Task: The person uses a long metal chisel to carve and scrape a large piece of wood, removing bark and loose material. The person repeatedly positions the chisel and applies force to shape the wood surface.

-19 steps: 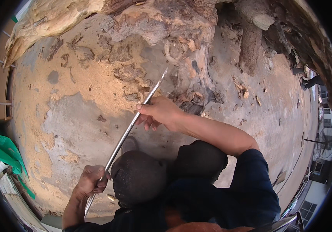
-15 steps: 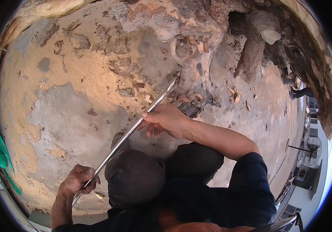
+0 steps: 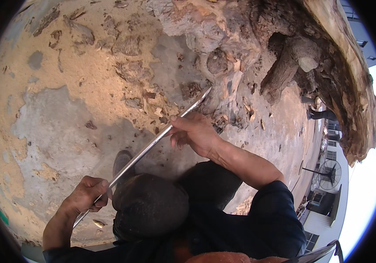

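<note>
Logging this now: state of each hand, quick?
Left hand: closed around the bar.
Right hand: holding the same bar, nearer its pointed tip.

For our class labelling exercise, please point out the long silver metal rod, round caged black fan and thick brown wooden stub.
Long silver metal rod (image 3: 139,156), head view: middle of shaft.
Round caged black fan (image 3: 329,174), head view: dark centre.
Thick brown wooden stub (image 3: 281,72), head view: rough side.

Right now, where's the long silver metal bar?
In the head view, the long silver metal bar slants from lower left to upper centre, held by the bare left hand and right hand, its tip near the gnarled brown wood.
</note>
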Demonstrator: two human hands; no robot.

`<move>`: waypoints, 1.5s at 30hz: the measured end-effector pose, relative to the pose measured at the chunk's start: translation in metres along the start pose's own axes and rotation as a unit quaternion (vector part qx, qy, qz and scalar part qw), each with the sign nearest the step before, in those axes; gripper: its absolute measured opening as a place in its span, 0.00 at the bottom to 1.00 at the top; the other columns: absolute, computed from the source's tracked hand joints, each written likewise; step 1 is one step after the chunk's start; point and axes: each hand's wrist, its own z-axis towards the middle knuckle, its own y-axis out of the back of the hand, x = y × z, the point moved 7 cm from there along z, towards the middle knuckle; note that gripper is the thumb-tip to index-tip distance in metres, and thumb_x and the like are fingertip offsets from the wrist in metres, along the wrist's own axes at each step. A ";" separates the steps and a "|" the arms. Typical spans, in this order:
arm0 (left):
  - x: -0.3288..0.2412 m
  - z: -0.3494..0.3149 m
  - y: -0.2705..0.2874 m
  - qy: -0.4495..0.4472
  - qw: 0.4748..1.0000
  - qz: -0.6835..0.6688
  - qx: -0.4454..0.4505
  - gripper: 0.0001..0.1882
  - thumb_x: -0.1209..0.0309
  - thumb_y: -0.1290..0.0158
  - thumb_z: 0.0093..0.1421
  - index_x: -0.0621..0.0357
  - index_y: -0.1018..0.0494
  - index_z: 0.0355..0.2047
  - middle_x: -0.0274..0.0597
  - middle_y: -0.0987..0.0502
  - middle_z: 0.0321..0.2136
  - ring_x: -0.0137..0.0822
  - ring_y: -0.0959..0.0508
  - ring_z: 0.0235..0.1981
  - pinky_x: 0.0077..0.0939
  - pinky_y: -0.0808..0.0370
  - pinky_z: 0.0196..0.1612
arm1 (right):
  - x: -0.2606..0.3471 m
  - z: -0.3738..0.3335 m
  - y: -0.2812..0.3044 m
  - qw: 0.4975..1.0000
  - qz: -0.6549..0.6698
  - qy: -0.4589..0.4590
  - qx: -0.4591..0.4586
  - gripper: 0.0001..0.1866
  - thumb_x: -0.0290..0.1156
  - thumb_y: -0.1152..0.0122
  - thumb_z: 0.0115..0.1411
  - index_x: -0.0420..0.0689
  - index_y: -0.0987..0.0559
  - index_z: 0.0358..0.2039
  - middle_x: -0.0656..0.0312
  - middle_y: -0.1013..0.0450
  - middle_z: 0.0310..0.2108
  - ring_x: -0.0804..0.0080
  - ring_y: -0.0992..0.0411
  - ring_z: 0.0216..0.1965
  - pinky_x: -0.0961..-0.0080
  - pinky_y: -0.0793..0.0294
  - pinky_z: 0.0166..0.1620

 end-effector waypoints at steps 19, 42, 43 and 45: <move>0.043 0.037 -0.032 0.049 0.978 -0.153 0.136 0.28 0.45 0.56 0.71 0.58 0.27 0.26 0.31 0.43 0.09 0.25 0.46 0.06 0.23 0.49 0.10 | 0.012 -0.007 0.008 0.993 -0.115 0.016 0.006 0.17 0.35 0.38 0.66 0.28 0.22 0.36 0.48 0.19 0.27 0.70 0.23 0.19 0.76 0.30 0.16; -0.077 -0.005 -0.107 -0.357 0.838 0.288 -0.294 0.19 0.59 0.45 0.70 0.68 0.21 0.38 0.30 0.31 0.15 0.21 0.34 0.17 0.21 0.37 0.21 | 0.097 -0.025 0.046 0.956 0.109 0.272 -0.005 0.11 0.31 0.53 0.73 0.37 0.30 0.36 0.49 0.20 0.30 0.73 0.28 0.17 0.74 0.30 0.18; -0.080 -0.005 -0.110 -0.368 0.831 0.292 -0.297 0.19 0.59 0.45 0.70 0.68 0.21 0.38 0.30 0.31 0.15 0.21 0.34 0.17 0.21 0.37 0.21 | 0.101 -0.029 0.050 0.952 0.116 0.282 -0.012 0.11 0.31 0.53 0.73 0.37 0.31 0.35 0.49 0.20 0.30 0.73 0.28 0.17 0.74 0.30 0.18; -0.078 -0.008 -0.105 -0.356 0.828 0.307 -0.306 0.18 0.60 0.44 0.70 0.68 0.21 0.39 0.30 0.30 0.16 0.21 0.33 0.18 0.21 0.36 0.21 | 0.093 -0.036 0.048 0.962 0.101 0.255 0.008 0.11 0.30 0.54 0.74 0.35 0.30 0.38 0.49 0.20 0.30 0.72 0.29 0.17 0.73 0.30 0.18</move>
